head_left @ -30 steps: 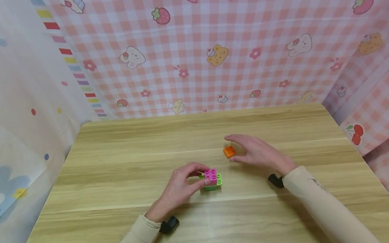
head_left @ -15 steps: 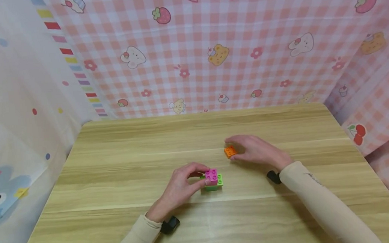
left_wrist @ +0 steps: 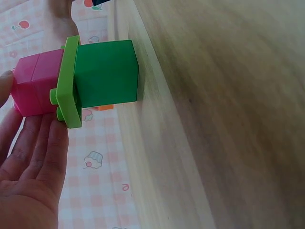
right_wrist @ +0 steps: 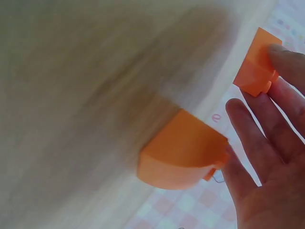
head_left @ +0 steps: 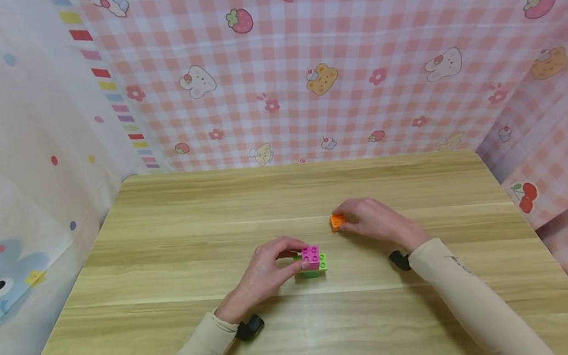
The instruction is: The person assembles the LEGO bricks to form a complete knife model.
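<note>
My left hand (head_left: 272,263) holds the pink toy brick section (head_left: 310,257) on top of a small stack, thumb on one side and fingers behind. A seam crosses the pink part in the left wrist view. Beneath it are a light green plate (left_wrist: 70,83) and a dark green brick (left_wrist: 107,73) at the table surface. My right hand (head_left: 371,221) pinches an orange brick (right_wrist: 257,64) between thumb and fingers. Closer to the right wrist camera, a curved orange brick (right_wrist: 183,155) stands beside the little finger; the hand hides it in the head view.
The wooden table (head_left: 193,217) reaches back to a pink checked cloth (head_left: 267,79) with printed figures. A white patterned cloth (head_left: 19,135) hangs along the left side. Each wrist wears a black camera, including the left one (head_left: 251,327).
The thumb and fingers of my right hand have drawn together around the orange brick. My left hand stays on the stack. The head view has shifted slightly.
</note>
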The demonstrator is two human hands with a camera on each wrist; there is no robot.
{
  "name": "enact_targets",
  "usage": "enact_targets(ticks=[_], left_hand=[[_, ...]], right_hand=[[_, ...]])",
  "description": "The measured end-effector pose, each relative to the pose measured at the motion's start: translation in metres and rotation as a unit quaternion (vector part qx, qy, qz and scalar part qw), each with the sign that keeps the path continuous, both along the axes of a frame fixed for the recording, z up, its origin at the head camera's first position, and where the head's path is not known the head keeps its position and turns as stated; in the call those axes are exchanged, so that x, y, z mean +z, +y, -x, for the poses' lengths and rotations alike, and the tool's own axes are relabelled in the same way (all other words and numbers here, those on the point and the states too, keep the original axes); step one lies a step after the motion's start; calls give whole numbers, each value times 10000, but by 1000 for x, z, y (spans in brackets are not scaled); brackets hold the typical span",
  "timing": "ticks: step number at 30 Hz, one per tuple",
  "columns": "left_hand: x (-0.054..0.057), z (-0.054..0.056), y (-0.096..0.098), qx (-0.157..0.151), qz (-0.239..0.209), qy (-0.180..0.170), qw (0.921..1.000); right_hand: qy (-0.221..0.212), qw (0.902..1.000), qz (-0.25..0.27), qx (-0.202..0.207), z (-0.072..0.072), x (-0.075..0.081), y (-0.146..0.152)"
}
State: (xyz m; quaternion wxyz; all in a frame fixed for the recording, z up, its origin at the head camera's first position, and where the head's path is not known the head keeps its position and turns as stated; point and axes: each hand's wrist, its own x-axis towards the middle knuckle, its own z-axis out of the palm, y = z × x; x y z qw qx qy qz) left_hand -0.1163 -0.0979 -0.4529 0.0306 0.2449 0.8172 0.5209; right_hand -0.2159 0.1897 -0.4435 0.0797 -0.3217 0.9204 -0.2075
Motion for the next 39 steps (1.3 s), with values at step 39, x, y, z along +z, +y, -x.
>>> enact_targets(ticks=[39], left_hand=[[0,0,0,163,126,-292,9994]], right_hand=[[1056,9764,1872,208,-50,32,-6]])
